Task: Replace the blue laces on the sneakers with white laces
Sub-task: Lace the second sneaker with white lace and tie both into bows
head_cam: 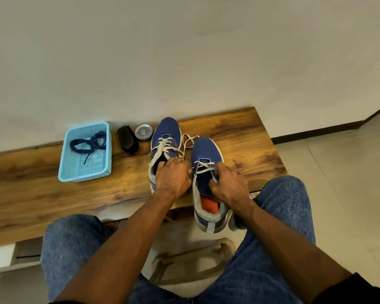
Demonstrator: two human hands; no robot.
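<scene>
Two blue sneakers stand side by side on the wooden bench (53, 194). The left sneaker (166, 132) is laced with a white lace (162, 147) whose loose ends loop out to its right. The right sneaker (205, 150) has a white lace (203, 166) through its lower eyelets only; its heel hangs over the bench's front edge. My left hand (173, 178) is between the shoes, pinching the white lace at the right sneaker's left side. My right hand (228, 185) grips the lace at that sneaker's tongue. The blue laces (89, 142) lie coiled in a light blue basket (105, 167).
A black shoe brush (127, 139) and a round polish tin (143, 132) sit between the basket and the left sneaker, near the wall. My knees in jeans frame a stool below. Tiled floor lies to the right of the bench.
</scene>
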